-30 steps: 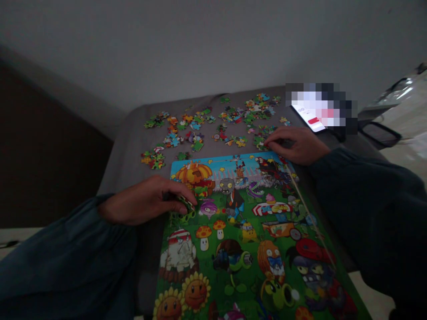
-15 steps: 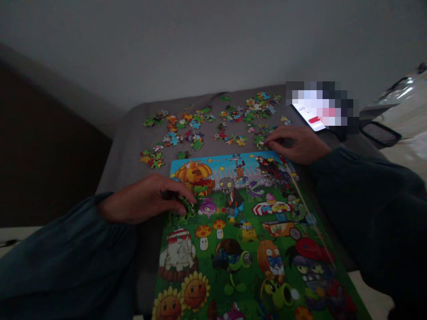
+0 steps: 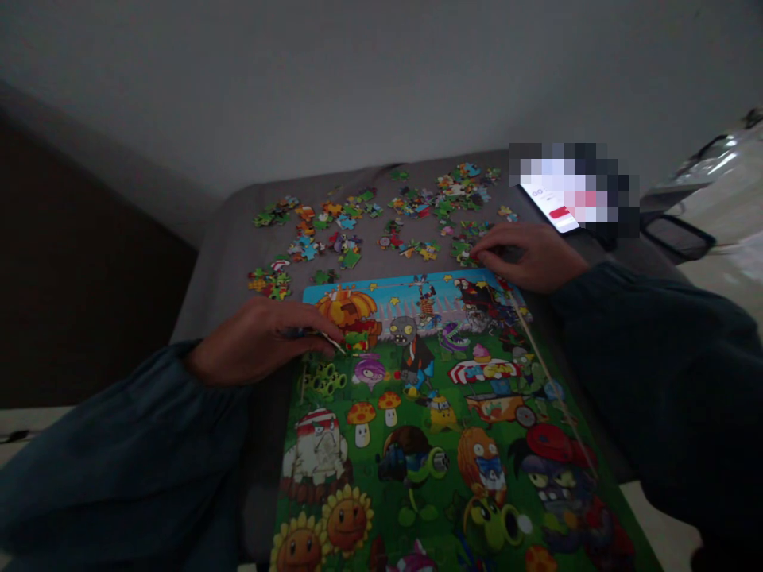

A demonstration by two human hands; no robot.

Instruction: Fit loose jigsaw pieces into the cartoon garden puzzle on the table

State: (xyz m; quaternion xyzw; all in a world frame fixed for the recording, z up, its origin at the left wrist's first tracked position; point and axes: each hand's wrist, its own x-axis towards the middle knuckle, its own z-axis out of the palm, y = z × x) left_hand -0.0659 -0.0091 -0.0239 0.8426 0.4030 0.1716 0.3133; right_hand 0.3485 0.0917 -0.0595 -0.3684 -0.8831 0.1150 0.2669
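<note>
A colourful puzzle board [image 3: 417, 477] printed with cartoon plants and zombies lies before me. Over its upper left part, my left hand [image 3: 262, 338] pinches a puzzle piece [image 3: 334, 342], seen nearly edge-on. Below those fingers the picture of green pea heads shows on the board. My right hand [image 3: 530, 253] rests past the board's top right corner, thumb and fingertips pressed together beside a loose green puzzle piece [image 3: 462, 253]. Whatever sits between those right fingertips is too small to make out.
Several loose puzzle pieces [image 3: 339, 213] are scattered across the grey cloth surface [image 3: 220, 262] beyond the board. A lit phone [image 3: 551, 199], partly blurred out, lies at the back right, near dark-framed glasses [image 3: 679, 238]. A wall [image 3: 358, 79] rises behind.
My left hand has lifted slightly up and away, tilting the puzzle piece edge-on and uncovering the pea heads on the board. The right hand stays nearly still.
</note>
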